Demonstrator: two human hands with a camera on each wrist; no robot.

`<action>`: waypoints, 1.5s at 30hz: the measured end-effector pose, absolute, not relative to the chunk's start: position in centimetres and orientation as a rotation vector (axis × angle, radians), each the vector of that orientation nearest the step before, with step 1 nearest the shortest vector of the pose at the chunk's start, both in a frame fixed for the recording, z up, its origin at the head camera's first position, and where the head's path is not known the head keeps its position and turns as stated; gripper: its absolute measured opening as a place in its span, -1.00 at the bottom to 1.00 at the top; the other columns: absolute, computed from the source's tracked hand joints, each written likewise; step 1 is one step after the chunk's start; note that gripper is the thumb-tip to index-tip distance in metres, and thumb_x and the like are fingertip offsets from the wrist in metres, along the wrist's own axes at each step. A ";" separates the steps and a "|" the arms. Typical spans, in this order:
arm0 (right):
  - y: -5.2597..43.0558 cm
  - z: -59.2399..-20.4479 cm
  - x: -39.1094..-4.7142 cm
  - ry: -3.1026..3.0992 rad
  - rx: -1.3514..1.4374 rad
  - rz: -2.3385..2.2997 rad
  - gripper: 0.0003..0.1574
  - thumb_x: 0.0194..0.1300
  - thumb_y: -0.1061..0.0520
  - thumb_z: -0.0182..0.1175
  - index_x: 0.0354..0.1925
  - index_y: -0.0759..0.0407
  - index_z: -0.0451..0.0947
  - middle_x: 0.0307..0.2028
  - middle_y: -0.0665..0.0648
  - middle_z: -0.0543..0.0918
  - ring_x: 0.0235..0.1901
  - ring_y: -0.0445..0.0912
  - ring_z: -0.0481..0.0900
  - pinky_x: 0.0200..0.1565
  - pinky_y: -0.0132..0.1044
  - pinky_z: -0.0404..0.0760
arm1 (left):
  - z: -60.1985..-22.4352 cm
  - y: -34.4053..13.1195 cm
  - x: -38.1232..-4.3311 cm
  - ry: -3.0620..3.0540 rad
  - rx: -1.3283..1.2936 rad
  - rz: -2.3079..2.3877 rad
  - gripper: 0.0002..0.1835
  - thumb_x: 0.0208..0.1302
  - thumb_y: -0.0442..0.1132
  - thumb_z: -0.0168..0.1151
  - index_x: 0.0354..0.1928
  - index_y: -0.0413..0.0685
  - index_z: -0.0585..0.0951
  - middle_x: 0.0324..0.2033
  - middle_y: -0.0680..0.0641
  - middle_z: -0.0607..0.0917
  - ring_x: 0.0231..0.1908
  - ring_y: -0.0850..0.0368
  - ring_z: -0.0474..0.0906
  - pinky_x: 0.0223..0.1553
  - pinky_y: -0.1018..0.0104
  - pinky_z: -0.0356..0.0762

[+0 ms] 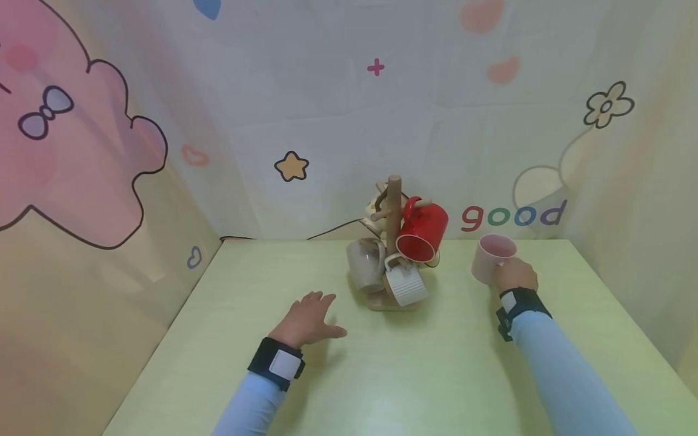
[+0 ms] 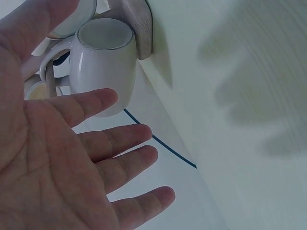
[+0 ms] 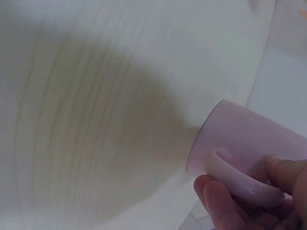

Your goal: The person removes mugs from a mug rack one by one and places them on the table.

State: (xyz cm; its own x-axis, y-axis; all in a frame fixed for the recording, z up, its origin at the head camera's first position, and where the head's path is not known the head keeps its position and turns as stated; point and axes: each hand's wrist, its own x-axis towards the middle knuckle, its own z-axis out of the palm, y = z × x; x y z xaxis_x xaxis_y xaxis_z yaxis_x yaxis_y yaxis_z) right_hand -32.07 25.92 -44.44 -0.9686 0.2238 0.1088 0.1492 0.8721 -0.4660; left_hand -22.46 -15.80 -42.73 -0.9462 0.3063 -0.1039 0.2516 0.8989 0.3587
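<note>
At the right of the head view my right hand (image 1: 515,276) grips a pink mug (image 1: 485,261) by its handle. In the right wrist view the fingers and thumb close round the pink handle (image 3: 242,184); whether the base touches the table I cannot tell. My left hand (image 1: 306,321) is held over the table with its fingers spread and grips nothing. Nearest to it is a wooden mug rack (image 1: 394,224). On this rack hang a red mug (image 1: 436,224), a ribbed white mug (image 1: 408,286) and a greyish-white mug (image 1: 362,266), the last seen past the left fingers as a mug (image 2: 103,72).
A pale wood-grain table (image 1: 392,375) spreads under both hands. Behind it hangs a printed cloth backdrop (image 1: 327,91), and cloth also closes off both sides. Another light-coloured mug (image 1: 374,212) shows partly behind the rack's post.
</note>
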 end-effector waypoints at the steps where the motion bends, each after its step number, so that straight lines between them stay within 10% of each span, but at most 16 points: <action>1: 25.9 -44.4 -32.0 -2.883 -0.294 0.706 -0.62 0.51 0.26 -0.13 -0.15 0.57 0.53 -0.21 0.55 0.63 -0.29 0.34 0.58 -0.02 0.26 0.54 | -42.7 -15.8 -22.5 2.908 0.430 0.516 -0.15 0.14 0.11 0.43 0.36 -0.22 0.40 0.30 -0.39 0.40 0.34 -0.32 0.25 0.29 -0.33 0.16; 32: 26.6 -44.6 -31.8 -2.934 -0.275 0.694 -0.57 0.52 0.19 -0.10 -0.11 0.57 0.54 -0.25 0.53 0.63 -0.33 0.32 0.57 -0.07 0.24 0.57 | -42.8 -15.3 -23.1 2.911 0.432 0.489 -0.14 0.16 0.14 0.41 0.39 -0.19 0.37 0.33 -0.36 0.38 0.36 -0.29 0.23 0.30 -0.31 0.15; 45: 27.6 -45.7 -31.3 -2.972 -0.314 0.800 -0.43 0.51 0.01 -0.04 -0.37 0.49 0.56 -0.57 0.29 0.58 -0.49 0.18 0.54 -0.39 -0.05 0.51 | -42.3 -15.1 -23.4 2.932 0.460 0.444 -0.12 0.19 0.18 0.37 0.41 -0.18 0.34 0.33 -0.37 0.36 0.35 -0.29 0.24 0.30 -0.28 0.19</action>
State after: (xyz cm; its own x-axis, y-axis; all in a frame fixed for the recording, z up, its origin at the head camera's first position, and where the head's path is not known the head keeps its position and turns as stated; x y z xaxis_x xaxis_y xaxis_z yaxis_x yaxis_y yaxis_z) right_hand -31.33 27.59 -45.70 -0.9783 0.2073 -0.0067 0.1826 0.8457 -0.5014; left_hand -23.37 -15.08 -42.27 -0.9432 0.3191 -0.0921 0.2775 0.9096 0.3093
